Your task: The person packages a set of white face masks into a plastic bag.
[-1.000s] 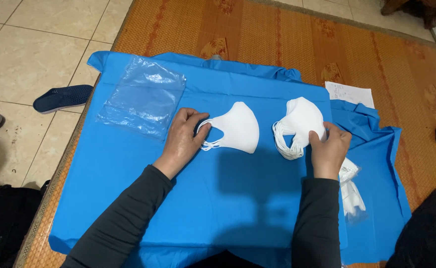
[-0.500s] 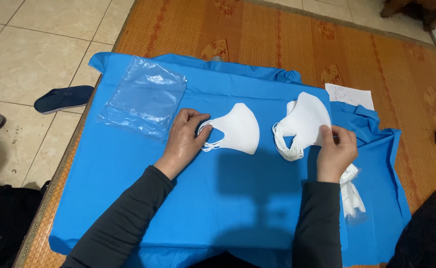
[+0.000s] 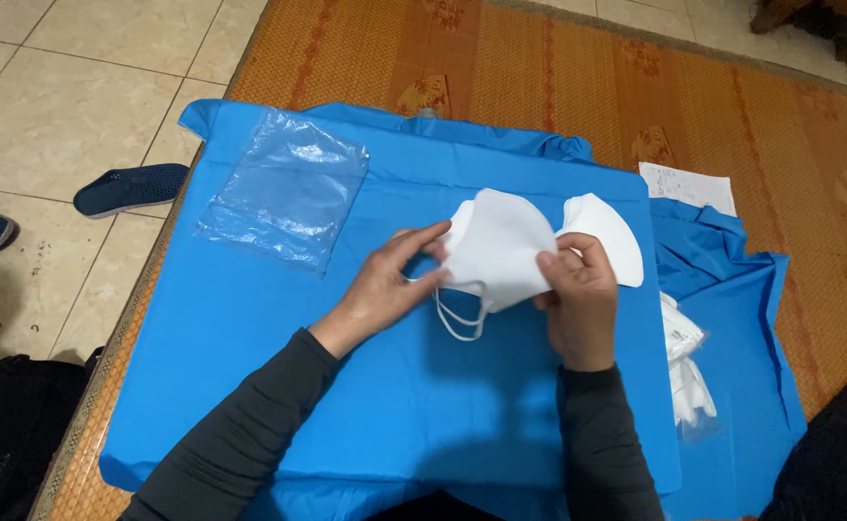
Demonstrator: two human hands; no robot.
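Between both hands' fingers, a white mask.

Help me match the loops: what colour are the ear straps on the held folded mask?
White, like the folded mask; ear straps show in the head view.

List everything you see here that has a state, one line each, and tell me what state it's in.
Left hand: fingers pinching the front mask's left edge.
Right hand: fingers gripping the front mask's right side.
Front white mask: lifted off the cloth, ear loops dangling.
Second white mask: partly hidden behind the first.
Clear plastic bag: flat, crinkled, looks empty.
Blue cloth: spread out, rumpled at right.
Pile of white masks: on the cloth's right edge.
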